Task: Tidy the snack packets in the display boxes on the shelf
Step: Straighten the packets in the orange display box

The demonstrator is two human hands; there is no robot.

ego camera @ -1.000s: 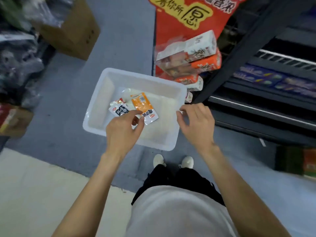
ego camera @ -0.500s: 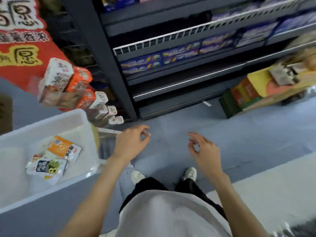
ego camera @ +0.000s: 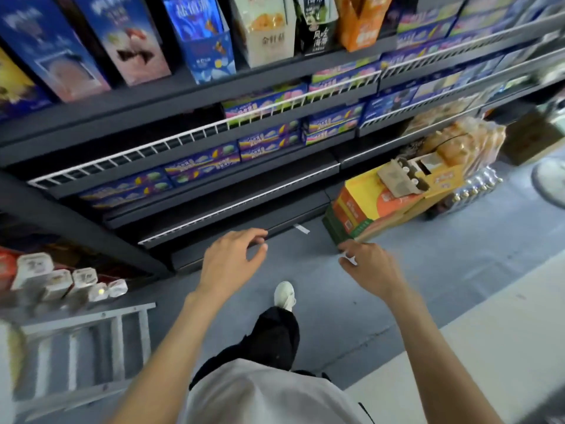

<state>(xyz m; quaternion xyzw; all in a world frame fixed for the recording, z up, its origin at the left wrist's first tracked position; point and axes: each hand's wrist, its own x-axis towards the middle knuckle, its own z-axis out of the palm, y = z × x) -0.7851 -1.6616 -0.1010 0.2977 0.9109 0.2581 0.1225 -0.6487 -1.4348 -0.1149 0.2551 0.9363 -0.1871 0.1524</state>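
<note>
A dark shelf unit (ego camera: 189,96) fills the top of the head view. Tall display boxes (ego camera: 201,35) of snacks stand in a row on its upper shelf, blue ones at the left, a white, a black and an orange one (ego camera: 357,19) further right. Flat purple snack boxes (ego camera: 269,139) lie on the wire-fronted shelves below. My left hand (ego camera: 227,264) hangs in the air before the lowest shelf, fingers loosely curled and holding nothing. My right hand (ego camera: 370,267) hovers over the grey floor, also empty, with relaxed fingers.
Yellow and orange cartons (ego camera: 385,200) are stacked on the floor at the right, with bagged bread (ego camera: 464,142) behind them. Small white and orange packs (ego camera: 58,280) hang at the left. A grey ladder-like frame (ego camera: 91,347) lies at the lower left.
My view has swung from the white bin with loose packets up to the shelf. Both hands left the bin and now hang empty in front of the shelf. The bin is out of sight.
</note>
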